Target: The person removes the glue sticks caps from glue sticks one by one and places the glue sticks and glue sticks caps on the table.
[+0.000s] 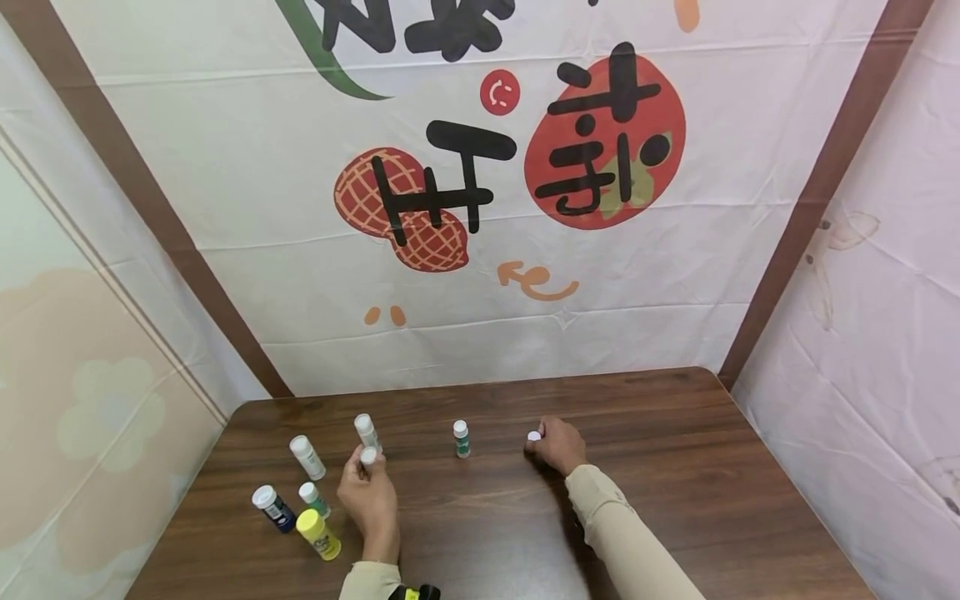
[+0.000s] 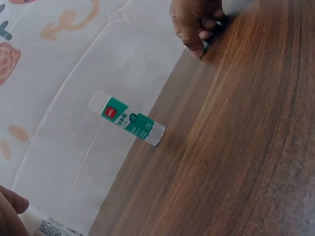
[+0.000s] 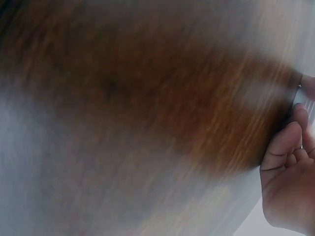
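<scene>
Wooden table [image 1: 675, 500]: rt half bare, open room there; back edge against printed banner [image 1: 465, 275]; bottles crowd the front-lt corner. Lt hand [image 1: 369, 493] fingers curled round a white-capped tube [image 1: 368, 456], held upright just above the table. Rt hand [image 1: 557, 444] closed on a small white-capped item [image 1: 533, 436], mid-table, near back edge; rt wrist view blurred. Green-white glue stick [image 1: 461, 438] stands between hands, apart from both; label print too small to read. Yellow bottle [image 1: 318, 534], blue bottle [image 1: 273, 508] lie nr lt hand.
</scene>
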Motion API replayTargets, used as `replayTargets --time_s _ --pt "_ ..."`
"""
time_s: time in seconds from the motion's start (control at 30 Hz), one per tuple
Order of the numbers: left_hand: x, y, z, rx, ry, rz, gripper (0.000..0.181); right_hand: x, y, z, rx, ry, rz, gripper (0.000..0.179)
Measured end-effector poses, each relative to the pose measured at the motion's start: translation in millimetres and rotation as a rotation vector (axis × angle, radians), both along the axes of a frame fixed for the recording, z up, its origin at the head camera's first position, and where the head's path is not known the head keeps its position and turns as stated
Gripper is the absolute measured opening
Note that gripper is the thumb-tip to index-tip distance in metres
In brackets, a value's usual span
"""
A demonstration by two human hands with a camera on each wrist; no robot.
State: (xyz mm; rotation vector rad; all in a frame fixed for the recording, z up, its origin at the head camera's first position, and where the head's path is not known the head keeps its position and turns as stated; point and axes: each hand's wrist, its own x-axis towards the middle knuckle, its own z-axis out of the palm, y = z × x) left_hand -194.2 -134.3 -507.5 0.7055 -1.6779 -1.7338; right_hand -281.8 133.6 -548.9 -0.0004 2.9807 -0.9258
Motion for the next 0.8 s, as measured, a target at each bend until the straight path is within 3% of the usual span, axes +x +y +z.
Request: replayTargets --time_s 0.3,0.53,0.8 --pt "5.1 5.6 1.1 -0.067 -0.046 -0.047 0.033 1.1 -1.1 1.0 0.004 0.009 0.005 0.032" --pt "15.7 8.1 9.9 -0.145 -0.009 -0.077 0.031 4.2 -7.3 1.8 -0.043 0.051 0.03 0.032" --pt "24.5 13.3 17.0 -0.15 -0.019 -0.166 0.031 17.9 -7.9 6.3 -0.185 0.133 -0.095 0.049"
